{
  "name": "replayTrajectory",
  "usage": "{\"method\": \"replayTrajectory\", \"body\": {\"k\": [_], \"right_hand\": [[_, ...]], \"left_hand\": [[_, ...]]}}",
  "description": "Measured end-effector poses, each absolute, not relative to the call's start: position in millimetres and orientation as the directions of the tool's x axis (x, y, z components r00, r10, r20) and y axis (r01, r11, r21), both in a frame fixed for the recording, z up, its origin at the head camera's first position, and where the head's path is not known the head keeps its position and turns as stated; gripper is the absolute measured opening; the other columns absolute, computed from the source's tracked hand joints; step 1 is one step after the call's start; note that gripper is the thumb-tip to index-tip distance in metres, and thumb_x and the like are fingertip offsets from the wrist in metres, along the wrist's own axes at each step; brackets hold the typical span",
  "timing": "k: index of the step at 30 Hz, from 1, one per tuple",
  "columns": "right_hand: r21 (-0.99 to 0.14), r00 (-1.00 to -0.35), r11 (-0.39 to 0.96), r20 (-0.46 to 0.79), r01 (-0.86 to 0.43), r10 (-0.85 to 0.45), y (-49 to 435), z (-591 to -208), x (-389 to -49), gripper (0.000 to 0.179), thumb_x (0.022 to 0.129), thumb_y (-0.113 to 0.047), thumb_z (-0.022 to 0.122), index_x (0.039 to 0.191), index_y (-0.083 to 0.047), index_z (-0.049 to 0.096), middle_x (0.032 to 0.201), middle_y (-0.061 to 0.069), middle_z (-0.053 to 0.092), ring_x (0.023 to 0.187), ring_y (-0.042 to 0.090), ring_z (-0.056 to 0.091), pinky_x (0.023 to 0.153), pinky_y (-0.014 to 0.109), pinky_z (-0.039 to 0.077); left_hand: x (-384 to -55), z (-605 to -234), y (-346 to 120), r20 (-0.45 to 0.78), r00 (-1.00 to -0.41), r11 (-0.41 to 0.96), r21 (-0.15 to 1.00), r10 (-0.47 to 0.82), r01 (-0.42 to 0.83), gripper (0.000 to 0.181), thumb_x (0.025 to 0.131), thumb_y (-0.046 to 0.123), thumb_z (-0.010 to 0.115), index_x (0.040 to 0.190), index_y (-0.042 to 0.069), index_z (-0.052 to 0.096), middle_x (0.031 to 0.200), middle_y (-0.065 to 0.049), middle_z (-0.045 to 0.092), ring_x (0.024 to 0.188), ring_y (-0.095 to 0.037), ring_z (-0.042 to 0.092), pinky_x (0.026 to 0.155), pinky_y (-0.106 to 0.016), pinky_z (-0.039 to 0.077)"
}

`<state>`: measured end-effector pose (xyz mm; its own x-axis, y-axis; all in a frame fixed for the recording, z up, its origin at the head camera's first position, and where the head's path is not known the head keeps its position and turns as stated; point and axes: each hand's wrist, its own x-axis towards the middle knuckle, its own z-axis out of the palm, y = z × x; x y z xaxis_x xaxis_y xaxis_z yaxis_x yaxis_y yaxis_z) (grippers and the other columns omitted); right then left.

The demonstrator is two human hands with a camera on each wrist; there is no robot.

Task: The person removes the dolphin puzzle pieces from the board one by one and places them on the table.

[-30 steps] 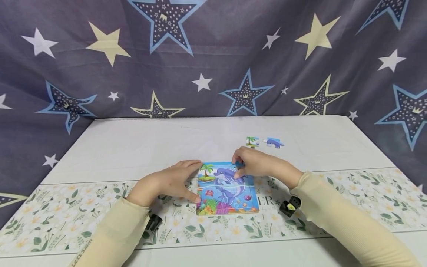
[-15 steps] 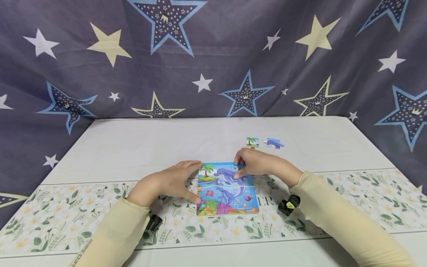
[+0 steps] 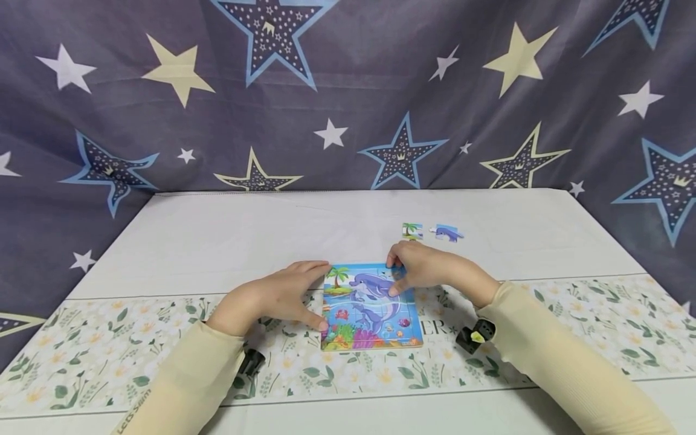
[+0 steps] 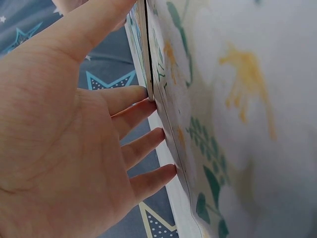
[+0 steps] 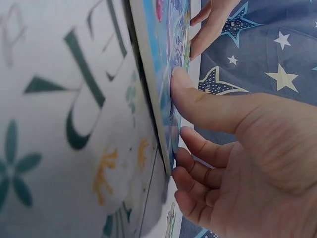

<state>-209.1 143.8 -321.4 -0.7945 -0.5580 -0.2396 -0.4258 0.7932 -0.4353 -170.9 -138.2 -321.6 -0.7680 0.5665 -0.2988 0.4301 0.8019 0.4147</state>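
Note:
A square jigsaw puzzle (image 3: pixel 361 320) with dolphins, a palm tree and sea plants lies flat in front of me. My left hand (image 3: pixel 280 294) rests along its left side, with fingertips at the far left corner and thumb at the lower left edge. Its fingers are straight and spread in the left wrist view. My right hand (image 3: pixel 421 266) is at the far right corner. The right thumb (image 5: pixel 185 84) touches the picture, while the bent fingers (image 5: pixel 195 144) reach the puzzle's far edge, apart from the thumb. The hand hides part of that corner.
Two loose jigsaw pieces lie beyond the puzzle: a palm tree piece (image 3: pixel 412 231) and a dolphin piece (image 3: pixel 447 233). A floral runner (image 3: pixel 190 356) crosses the white table (image 3: pixel 244 229). A dark star-patterned curtain (image 3: pixel 337 96) hangs behind.
My right hand has shifted slightly to the right, its thumb sliding over the picture toward the right edge. The left hand and the loose pieces have stayed in place.

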Motion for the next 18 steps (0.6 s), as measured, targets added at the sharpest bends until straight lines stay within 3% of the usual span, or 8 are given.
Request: {"method": "replayTrajectory", "body": {"k": [14,18], "right_hand": [[-0.461,-0.781,0.768,-0.221,-0.444,-0.584,146.5,-323.3,-207.8,0.048,0.084,-0.028,0.081,0.119,-0.005,0.057,0.108,0.006,0.052,0.099,0.023,0.046,0.089,0.040,0.044],[-0.505,-0.774,0.742,-0.204,-0.441,-0.599,148.6,-325.3,-208.2,0.044,0.085,-0.025,0.080,0.117,-0.005,0.056,0.105,0.006,0.051,0.094,0.022,0.045,0.083,0.038,0.043]], "left_hand": [[-171.8,-322.3,-138.9,-0.301,-0.768,0.803,0.412,0.565,0.430,0.111,0.077,0.055,0.080,0.158,0.007,0.021,0.164,-0.011,0.018,0.149,-0.034,0.014,0.116,-0.058,0.021],[-171.4,-322.1,-138.9,-0.300,-0.766,0.801,0.414,0.569,0.433,0.111,0.077,0.055,0.080,0.158,0.007,0.021,0.164,-0.011,0.018,0.149,-0.034,0.014,0.116,-0.058,0.021]]}}
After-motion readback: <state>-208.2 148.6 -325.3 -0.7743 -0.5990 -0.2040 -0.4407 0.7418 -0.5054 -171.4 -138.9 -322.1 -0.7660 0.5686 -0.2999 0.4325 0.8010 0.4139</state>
